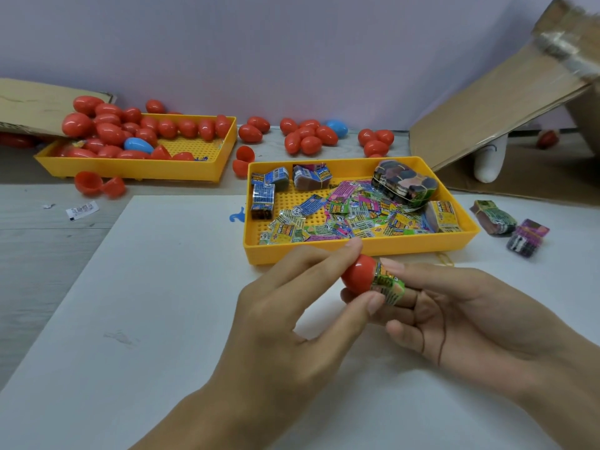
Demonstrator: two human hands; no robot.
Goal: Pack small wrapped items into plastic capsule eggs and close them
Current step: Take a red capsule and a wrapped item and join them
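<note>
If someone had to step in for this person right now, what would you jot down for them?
Left hand pinches a red egg half between thumb and forefinger. Right hand pushes a wrapped item into it; the item sticks partway out.
Loose wrapped items lie in the near yellow tray.
Many closed eggs sit in and around the far yellow tray.
Open red halves lie beside the far tray.
Left: seat the item, close this egg, carry on.

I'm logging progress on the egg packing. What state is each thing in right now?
Red egg half: open, pinched by left hand.
Wrapped item: partly pushed in, held by right hand.
Near tray: holds loose and bundled wrapped items.
Far tray: partly filled with closed eggs.
Split red egg: open, on the table.
</note>
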